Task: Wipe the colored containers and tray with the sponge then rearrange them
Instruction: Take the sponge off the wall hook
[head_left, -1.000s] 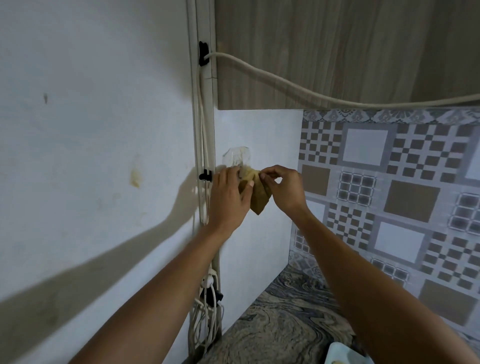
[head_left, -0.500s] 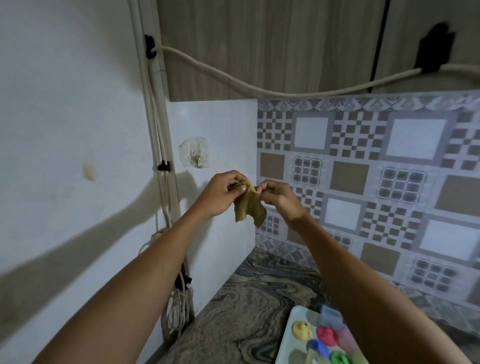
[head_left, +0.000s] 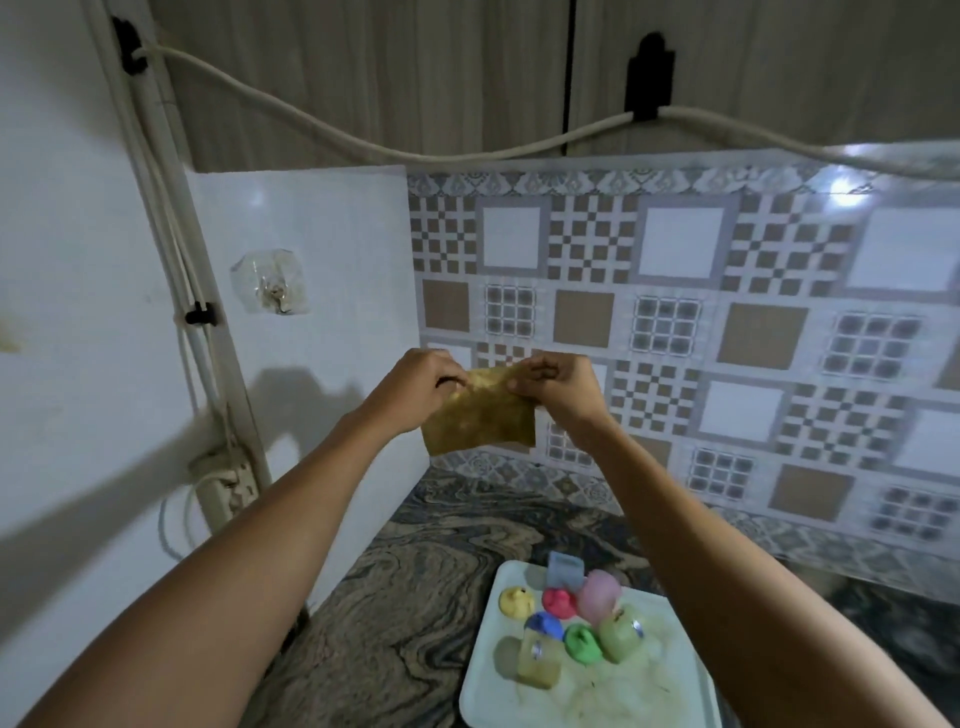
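Note:
A thin yellow-brown sponge cloth (head_left: 480, 418) hangs spread out in mid-air in front of the patterned wall. My left hand (head_left: 418, 387) pinches its upper left corner and my right hand (head_left: 556, 382) pinches its upper right corner. Below, on the marbled counter, a pale tray (head_left: 649, 691) holds several small coloured containers: yellow (head_left: 516, 601), red (head_left: 558, 601), pink (head_left: 598, 594), blue (head_left: 543, 625), green (head_left: 581, 642) and a blue-grey one (head_left: 565, 569) at the back. Two pale yellow-green containers (head_left: 539, 660) stand at the front of the group.
A clear adhesive hook (head_left: 272, 283) is stuck on the white wall panel at left. Cables (head_left: 197, 332) run down a conduit to a power strip (head_left: 223, 488). A thick cable (head_left: 415, 153) sags under the wooden cabinets. The marbled counter (head_left: 405, 597) stretches left of the tray.
Both hands brought the cloth down and away from the wall hook and pulled it open flat. The view tilted down, bringing the tray and containers fully into sight.

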